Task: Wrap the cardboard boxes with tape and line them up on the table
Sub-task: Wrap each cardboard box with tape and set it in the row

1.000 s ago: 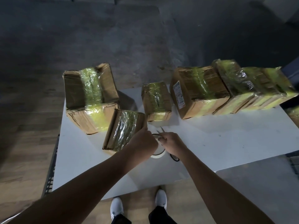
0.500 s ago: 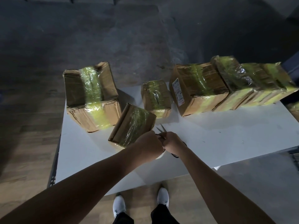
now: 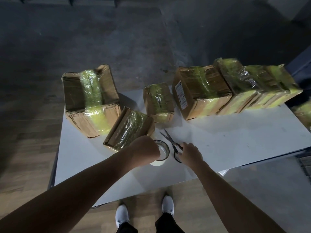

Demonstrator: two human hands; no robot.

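Observation:
A flat cardboard box [image 3: 129, 128] wrapped in clear yellowish tape lies tilted on the white table [image 3: 218, 148], just in front of my left hand [image 3: 144, 147]. That hand is closed on a roll of tape [image 3: 162, 153] standing on the table right beside the box. My right hand [image 3: 191, 153] grips the black handles of a pair of scissors [image 3: 171, 142], whose blades are spread and point away from me. A large taped box [image 3: 91, 101] sits at the far left, and a small taped box [image 3: 159, 101] stands behind the scissors.
A row of several taped boxes [image 3: 235, 88] runs along the table's far right edge, with another taped item [image 3: 304, 113] cut off at the right border. The table's near edge is just in front of my white shoes [image 3: 144, 214]. Dark floor surrounds the table.
My hands have come apart: the right hand has drawn the scissors to the right, clear of the tape roll, and the roll now shows under my left hand. The flat box lies lower.

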